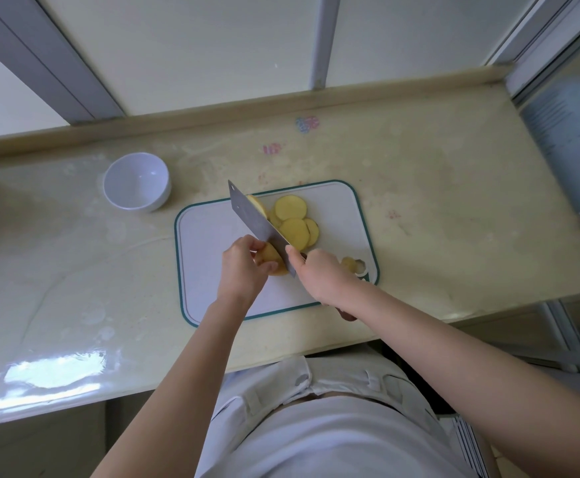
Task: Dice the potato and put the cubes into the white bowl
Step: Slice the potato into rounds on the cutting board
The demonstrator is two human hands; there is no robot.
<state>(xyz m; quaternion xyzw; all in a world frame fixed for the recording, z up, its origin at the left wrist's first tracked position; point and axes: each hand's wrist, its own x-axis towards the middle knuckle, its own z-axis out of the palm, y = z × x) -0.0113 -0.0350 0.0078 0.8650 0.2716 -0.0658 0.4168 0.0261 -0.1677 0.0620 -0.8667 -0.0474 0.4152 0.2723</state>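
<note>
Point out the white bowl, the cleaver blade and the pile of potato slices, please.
white bowl (136, 181): head view, inner wall of the bowl.
cleaver blade (256, 220): head view, flat side of the blade.
potato slices (293, 224): head view, cut face of a middle slice.

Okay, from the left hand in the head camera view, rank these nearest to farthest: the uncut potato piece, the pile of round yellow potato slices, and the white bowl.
1. Uncut potato piece: gripped by the left hand, beside the steel cleaver blade.
2. Pile of round yellow potato slices: beyond the blade, right part of the white cutting board.
3. White bowl: off the board, far left on the counter.
</note>
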